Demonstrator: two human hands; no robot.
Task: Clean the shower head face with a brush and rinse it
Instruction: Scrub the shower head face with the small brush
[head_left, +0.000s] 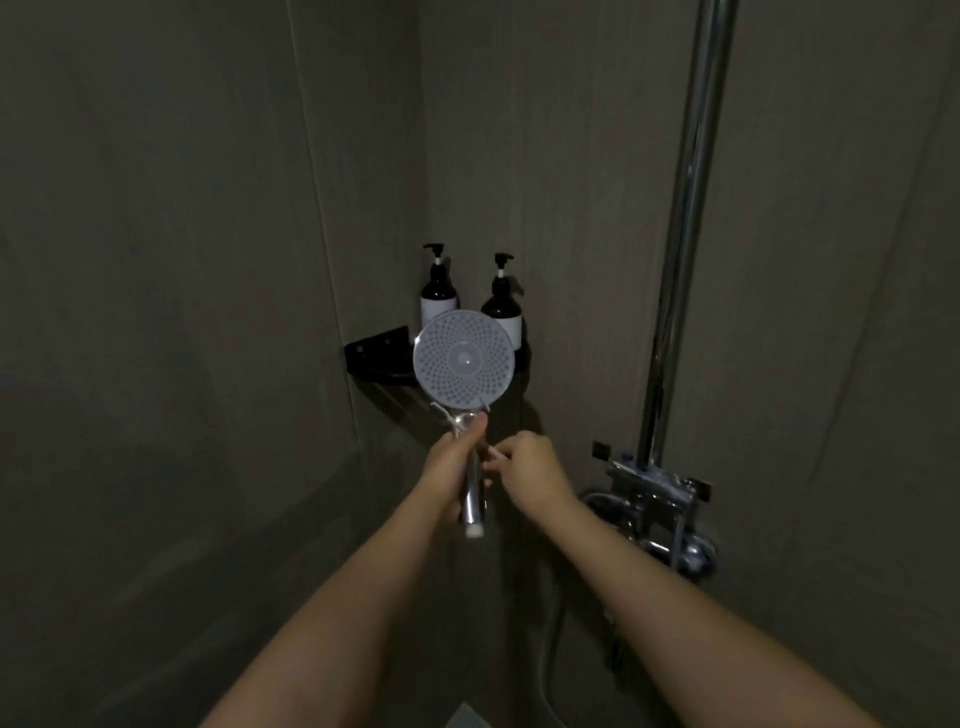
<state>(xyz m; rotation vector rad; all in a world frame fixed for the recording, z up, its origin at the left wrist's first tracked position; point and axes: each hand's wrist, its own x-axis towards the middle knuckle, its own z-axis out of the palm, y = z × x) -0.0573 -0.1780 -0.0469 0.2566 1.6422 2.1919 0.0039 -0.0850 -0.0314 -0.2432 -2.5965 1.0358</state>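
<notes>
A round shower head (464, 358) with a pale, dotted face points toward me, held upright in the dim shower corner. My left hand (453, 460) is wrapped around its chrome handle (472, 499) just under the head. My right hand (530, 467) is closed beside the handle, pinching a thin pale brush handle (494, 453) that runs up-left behind my left thumb. Its pale far end (441, 410) shows at the lower left rim of the shower head face. No water runs from the face.
Two dark pump bottles (439, 291) (503, 304) stand on a black corner shelf (376, 351) right behind the shower head. A chrome riser pipe (685, 234) and the mixer valve (660, 512) are on the right wall. A hose (550, 649) hangs below.
</notes>
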